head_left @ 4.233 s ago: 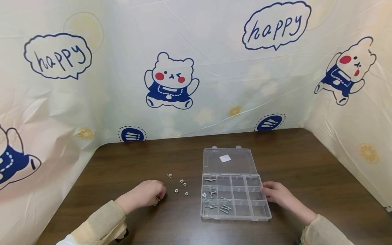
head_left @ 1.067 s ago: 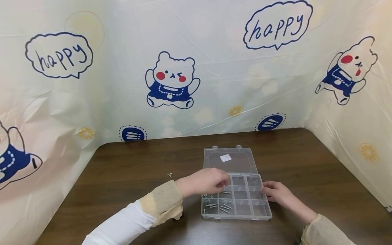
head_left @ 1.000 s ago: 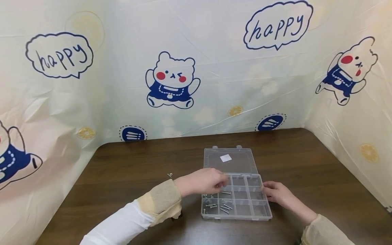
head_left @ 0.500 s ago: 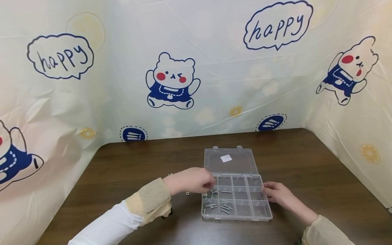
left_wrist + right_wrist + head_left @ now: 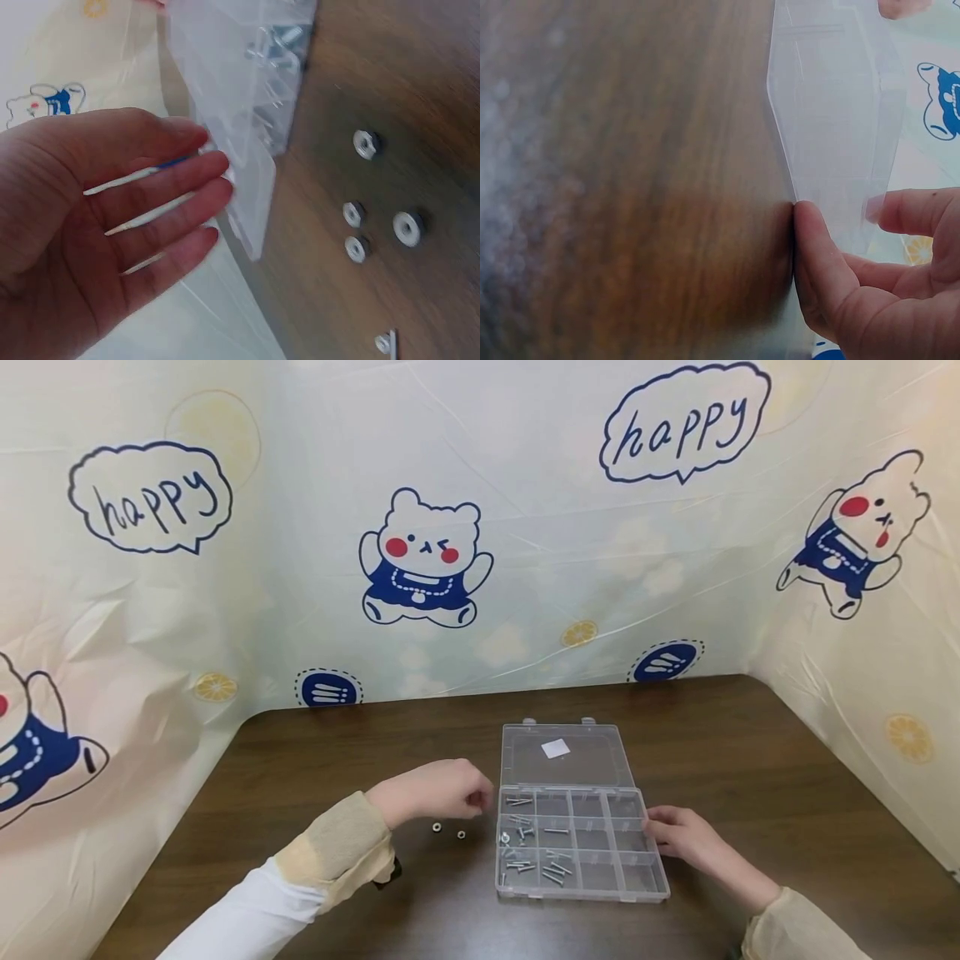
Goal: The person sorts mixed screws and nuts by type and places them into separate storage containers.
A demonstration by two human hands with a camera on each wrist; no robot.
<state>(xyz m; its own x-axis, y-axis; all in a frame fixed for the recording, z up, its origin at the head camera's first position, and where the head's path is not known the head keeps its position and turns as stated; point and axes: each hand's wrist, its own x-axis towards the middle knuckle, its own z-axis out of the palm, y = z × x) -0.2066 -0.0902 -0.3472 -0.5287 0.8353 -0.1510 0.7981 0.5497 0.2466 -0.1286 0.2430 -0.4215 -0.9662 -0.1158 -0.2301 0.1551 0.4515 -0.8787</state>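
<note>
A clear plastic compartment box lies on the table, its lid folded back away from the person. My right hand holds the box's right side, thumb and fingers on opposite faces of the wall in the right wrist view. My left hand hovers left of the box above the table; in the left wrist view its fingers are loosely extended and hold nothing. Small metal nuts lie below it, with a screw beside another nut. Several screws fill compartments on the left side, and one screw sits in the middle row.
A dark wood table carries everything. A white square label lies on the lid. A printed fabric curtain encloses the table's back and sides.
Over the last seconds the left hand went from the table to the box, and a screw appeared in the middle row. It has since moved back left, off the box. The right hand has stayed put.
</note>
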